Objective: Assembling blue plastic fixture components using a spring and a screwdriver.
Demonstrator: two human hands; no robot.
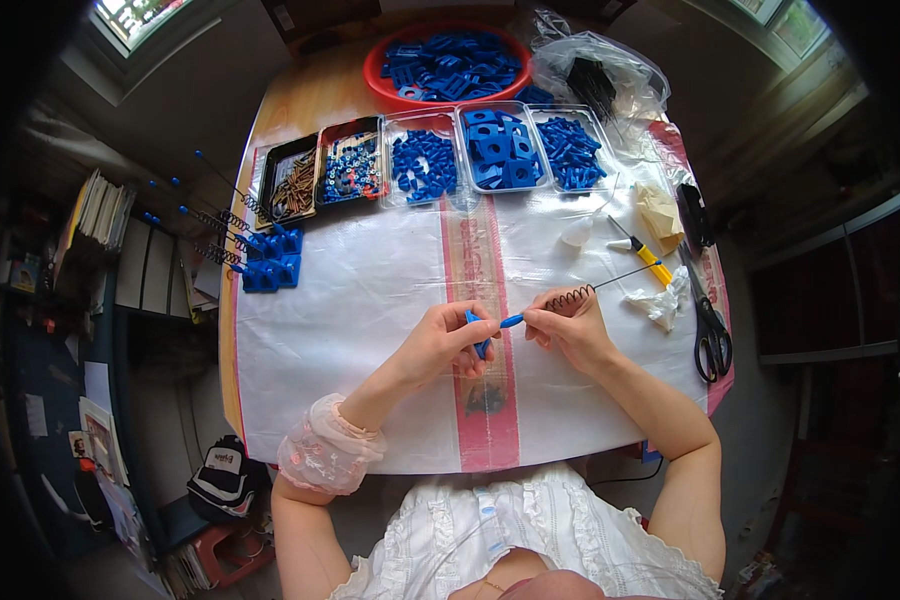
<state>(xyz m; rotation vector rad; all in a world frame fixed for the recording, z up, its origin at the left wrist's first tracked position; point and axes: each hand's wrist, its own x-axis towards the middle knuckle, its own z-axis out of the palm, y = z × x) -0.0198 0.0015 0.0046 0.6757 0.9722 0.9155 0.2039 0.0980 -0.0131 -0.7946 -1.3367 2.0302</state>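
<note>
I note my left hand (448, 340) and right hand (570, 328) near the middle of the table (290, 110), side by side over a plastic sheet (370, 300). Between them is a rod with a spring (570, 296), its far end running off to the right. Behind the hands, a row of five trays (440, 160) crosses the sheet from left to right. Behind that row sits a round basin (380, 70); a bag (600, 75) lies to its right. Left of my hands, assembled pieces (255, 260) rest at the sheet's left edge. To the right lie a screwdriver (648, 257) and, further out, scissors (708, 320) near the table's right edge.
</note>
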